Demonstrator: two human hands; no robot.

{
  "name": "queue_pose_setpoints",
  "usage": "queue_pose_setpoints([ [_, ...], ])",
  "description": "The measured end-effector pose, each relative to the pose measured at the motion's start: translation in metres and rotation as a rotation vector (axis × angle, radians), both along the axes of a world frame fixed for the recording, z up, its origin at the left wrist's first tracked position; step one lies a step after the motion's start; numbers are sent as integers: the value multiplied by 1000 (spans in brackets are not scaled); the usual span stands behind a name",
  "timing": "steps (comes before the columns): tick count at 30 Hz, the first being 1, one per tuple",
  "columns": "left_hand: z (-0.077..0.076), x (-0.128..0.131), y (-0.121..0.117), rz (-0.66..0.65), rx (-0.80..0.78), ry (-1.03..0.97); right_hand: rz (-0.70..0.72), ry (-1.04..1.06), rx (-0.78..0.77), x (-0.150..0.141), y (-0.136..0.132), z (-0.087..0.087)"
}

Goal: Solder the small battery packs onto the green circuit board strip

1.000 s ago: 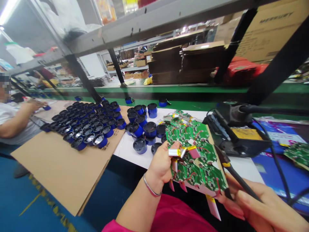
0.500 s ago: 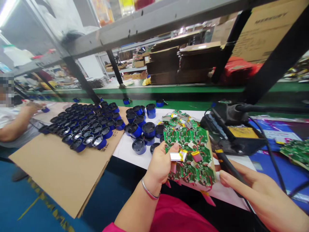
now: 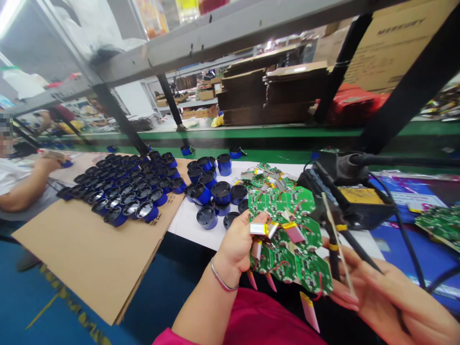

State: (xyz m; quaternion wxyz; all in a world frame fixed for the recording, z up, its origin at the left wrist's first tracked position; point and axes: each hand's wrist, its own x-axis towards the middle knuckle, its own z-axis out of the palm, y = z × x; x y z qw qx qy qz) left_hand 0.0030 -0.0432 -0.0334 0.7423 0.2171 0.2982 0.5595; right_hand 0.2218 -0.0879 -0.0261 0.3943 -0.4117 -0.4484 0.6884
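My left hand (image 3: 237,244) grips a green panel of circuit boards (image 3: 292,239) by its left edge, thumb pressing a small silver battery pack (image 3: 261,229) against it. Red wires and pink tabs hang from the panel. My right hand (image 3: 381,297) is closed around a black soldering iron (image 3: 350,247) and a thin strip of solder wire (image 3: 336,242), both held just right of the panel. The iron's cable runs to a black soldering station (image 3: 345,191) behind.
Several blue cylindrical housings (image 3: 212,191) stand on the white bench and on a cardboard sheet (image 3: 89,249) to the left. Loose green boards (image 3: 436,223) lie at right. Another person's arm (image 3: 25,187) rests at far left. A metal shelf frame (image 3: 223,28) runs overhead.
My left hand has lifted and tilted the panel toward me again. My right hand, which was opening over the iron, has closed on it and the solder wire beside the panel.
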Motion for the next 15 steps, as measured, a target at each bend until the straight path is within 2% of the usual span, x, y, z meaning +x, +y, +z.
queue_pose_setpoints([
  [2, -1, -5, 1, 50, -11, -6, -12, -86, 9, 6, 2, 3],
  [5, 1, -13, 2, 147, -8, -15, -32, -550, -27, 11, 10, 6],
  [7, 5, -18, 2, 193, 9, -14, 2, -762, -76, 9, 16, 6],
  [11, 9, -23, 2, 254, 30, 22, -19, -927, -108, 2, 25, 3],
  [15, 7, -22, 1, 251, 33, 84, -93, -1055, 3, 3, 27, 1],
])
